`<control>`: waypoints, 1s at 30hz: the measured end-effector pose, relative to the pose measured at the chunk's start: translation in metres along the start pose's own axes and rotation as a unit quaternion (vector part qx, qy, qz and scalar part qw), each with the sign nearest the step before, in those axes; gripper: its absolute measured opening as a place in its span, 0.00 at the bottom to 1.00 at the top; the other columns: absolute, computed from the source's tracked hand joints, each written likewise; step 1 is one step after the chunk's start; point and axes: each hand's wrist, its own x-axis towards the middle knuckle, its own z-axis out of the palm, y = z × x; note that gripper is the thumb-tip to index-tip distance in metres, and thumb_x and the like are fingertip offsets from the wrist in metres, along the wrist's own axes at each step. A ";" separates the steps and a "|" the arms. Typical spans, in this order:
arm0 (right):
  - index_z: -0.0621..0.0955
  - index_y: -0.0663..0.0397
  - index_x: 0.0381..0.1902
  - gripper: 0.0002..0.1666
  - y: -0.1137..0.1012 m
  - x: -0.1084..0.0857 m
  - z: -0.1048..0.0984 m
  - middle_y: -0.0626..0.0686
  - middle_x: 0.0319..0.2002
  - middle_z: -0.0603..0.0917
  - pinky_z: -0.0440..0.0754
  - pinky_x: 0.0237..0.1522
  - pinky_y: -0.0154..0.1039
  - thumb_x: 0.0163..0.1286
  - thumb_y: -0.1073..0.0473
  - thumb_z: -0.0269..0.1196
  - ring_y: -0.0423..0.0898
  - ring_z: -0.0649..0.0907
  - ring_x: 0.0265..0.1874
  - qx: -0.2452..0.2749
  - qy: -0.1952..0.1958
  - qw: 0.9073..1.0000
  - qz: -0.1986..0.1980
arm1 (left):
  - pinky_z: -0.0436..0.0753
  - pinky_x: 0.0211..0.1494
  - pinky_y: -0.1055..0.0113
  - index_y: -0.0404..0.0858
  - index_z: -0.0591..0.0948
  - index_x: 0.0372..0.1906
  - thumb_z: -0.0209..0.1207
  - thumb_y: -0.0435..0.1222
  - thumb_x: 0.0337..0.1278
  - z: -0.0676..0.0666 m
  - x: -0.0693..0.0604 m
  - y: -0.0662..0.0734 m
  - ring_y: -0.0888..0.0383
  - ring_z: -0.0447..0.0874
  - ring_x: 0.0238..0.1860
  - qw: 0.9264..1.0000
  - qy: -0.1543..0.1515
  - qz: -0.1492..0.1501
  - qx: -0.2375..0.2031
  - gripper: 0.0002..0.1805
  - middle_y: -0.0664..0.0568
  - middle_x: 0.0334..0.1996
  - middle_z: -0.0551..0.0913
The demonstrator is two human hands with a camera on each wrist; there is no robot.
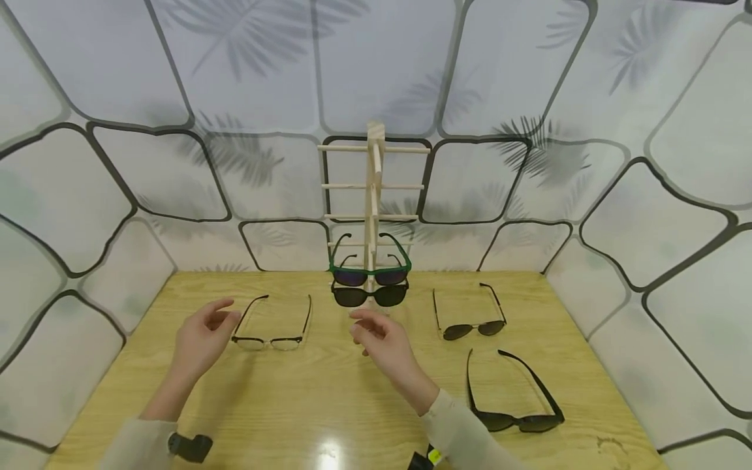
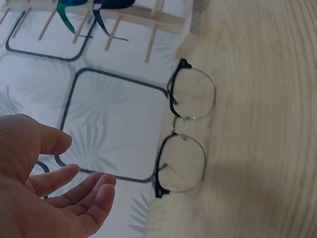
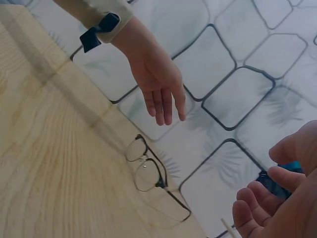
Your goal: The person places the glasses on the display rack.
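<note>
Fingers point(image 2: 96, 192) of left hand point(image 1: 202, 339) relaxed and spread a little, grasping nothing, near clear glasses point(image 1: 270, 341) lying on desk point(image 1: 282, 405) with temples unfolded; fingers point(image 3: 265, 198) of right hand point(image 1: 384, 343) loosely bent and likewise holding nothing, near black sunglasses point(image 1: 352, 297) low on rack point(image 1: 374, 176). Directly above those, green sunglasses point(image 1: 350, 278), also on the rack. Farther right on the desk, metal-framed sunglasses point(image 1: 458, 331) and, closer to the person, large dark sunglasses point(image 1: 499, 421), both unfolded; behind everything, patterned backdrop point(image 1: 388, 72).
</note>
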 end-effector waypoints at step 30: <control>0.85 0.58 0.62 0.21 0.060 0.035 0.075 0.58 0.47 0.89 0.86 0.45 0.41 0.77 0.55 0.66 0.50 0.88 0.44 -0.083 -0.027 0.996 0.000 | 0.88 0.50 0.50 0.28 0.70 0.76 0.54 0.47 0.82 0.012 -0.001 -0.050 0.30 0.83 0.61 0.997 -0.040 -0.062 0.021 0.32 0.26 0.61 0.82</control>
